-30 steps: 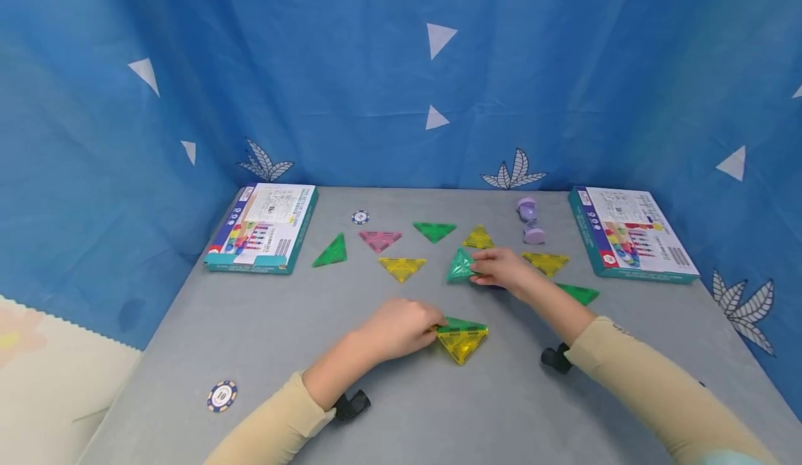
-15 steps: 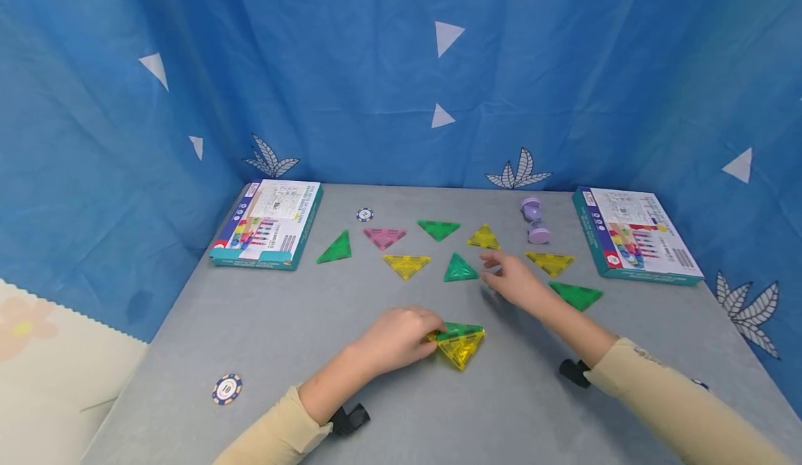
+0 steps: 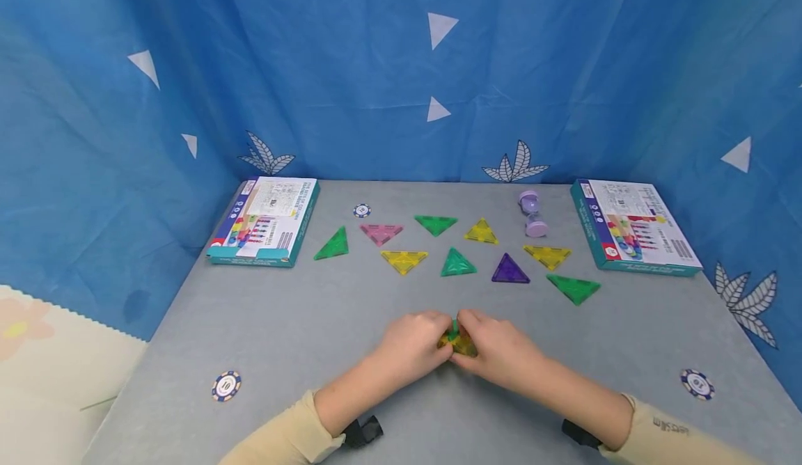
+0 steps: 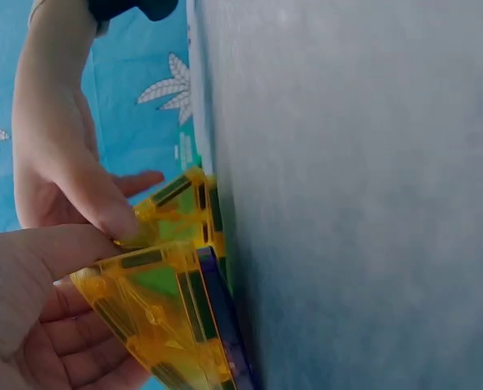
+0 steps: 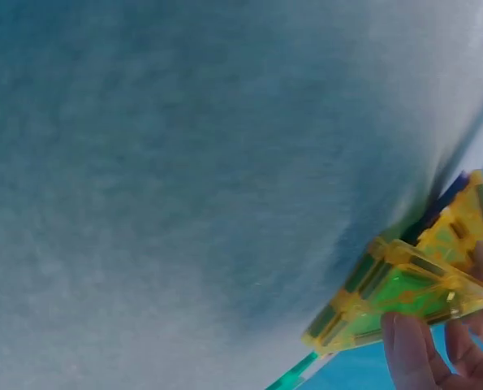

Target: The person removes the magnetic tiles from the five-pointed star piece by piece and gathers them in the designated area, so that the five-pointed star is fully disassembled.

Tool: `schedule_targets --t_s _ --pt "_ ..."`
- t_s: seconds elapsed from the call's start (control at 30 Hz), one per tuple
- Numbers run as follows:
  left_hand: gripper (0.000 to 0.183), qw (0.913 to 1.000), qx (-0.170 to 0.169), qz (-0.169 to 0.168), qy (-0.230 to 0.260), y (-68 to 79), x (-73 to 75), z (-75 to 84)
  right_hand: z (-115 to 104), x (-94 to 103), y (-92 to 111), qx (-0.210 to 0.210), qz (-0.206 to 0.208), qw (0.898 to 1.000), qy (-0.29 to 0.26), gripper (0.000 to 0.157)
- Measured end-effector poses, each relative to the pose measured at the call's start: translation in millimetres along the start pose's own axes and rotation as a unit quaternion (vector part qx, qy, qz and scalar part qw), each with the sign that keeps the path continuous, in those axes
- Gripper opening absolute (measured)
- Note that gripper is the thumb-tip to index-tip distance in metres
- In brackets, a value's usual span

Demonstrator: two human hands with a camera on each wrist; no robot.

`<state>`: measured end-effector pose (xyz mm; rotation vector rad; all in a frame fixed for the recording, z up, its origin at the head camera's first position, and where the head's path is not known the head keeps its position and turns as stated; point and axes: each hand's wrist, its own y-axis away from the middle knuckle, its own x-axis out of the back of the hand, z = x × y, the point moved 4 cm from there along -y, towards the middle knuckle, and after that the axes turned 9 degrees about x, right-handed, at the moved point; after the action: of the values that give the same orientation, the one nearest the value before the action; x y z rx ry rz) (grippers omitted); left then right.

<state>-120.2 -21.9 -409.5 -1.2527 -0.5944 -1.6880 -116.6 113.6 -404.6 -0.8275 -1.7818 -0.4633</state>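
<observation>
Near the middle front of the table, both hands meet at a small build of triangular magnetic tiles [image 3: 464,344], yellow and green in the head view. My left hand [image 3: 410,343] pinches a tilted yellow tile [image 4: 156,313] on the left side, with the thumb along its upper edge. A dark purple tile edge [image 4: 225,317] runs along the base of the build. From the right, my right hand [image 3: 501,350] grips the other yellow tile [image 5: 407,284], behind which green shows through. Fingers cover much of the build in the head view.
Behind the hands lie several loose triangular tiles, among them a green one [image 3: 458,263], a purple one [image 3: 510,270] and a pink one [image 3: 381,233]. Boxes [image 3: 263,221] [image 3: 635,227] flank them. A purple hourglass [image 3: 532,213] stands at the back; poker chips [image 3: 226,385] [image 3: 697,384] lie at the sides.
My right hand has let go of the loose green tile and moved down to the build beside my left hand. The purple tile, formerly hidden by the right arm, now shows.
</observation>
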Motion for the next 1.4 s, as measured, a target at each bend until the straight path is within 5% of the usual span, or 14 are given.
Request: schedule_targets --t_s 0.27,0.47,0.97,1.27,1.4 --pt "0.017 0.9993 -0.019 0.030 -0.014 -0.3 3.4 5.1 4 2.2 0 0.020 0.052 0.998 0.012 0.027" --pt "0.015 0.9985 -0.030 0.044 -0.014 -1.3 6.9 3.1 16 16.2 2 -0.027 0.064 0.995 -0.072 0.022" --pt "0.015 0.9973 -0.043 0.030 -0.052 5.2 3.2 4.7 57 34.5 5 -0.131 0.121 0.954 -0.241 0.019" --pt "0.008 0.9918 -0.076 0.048 -0.091 8.7 1.2 9.2 47 45.9 -7 -0.105 0.152 0.977 -0.103 0.013" --pt "0.008 0.9922 -0.078 0.042 -0.087 9.9 -0.3 9.8 41 47.4 -32 -0.094 0.136 0.973 -0.160 0.012"
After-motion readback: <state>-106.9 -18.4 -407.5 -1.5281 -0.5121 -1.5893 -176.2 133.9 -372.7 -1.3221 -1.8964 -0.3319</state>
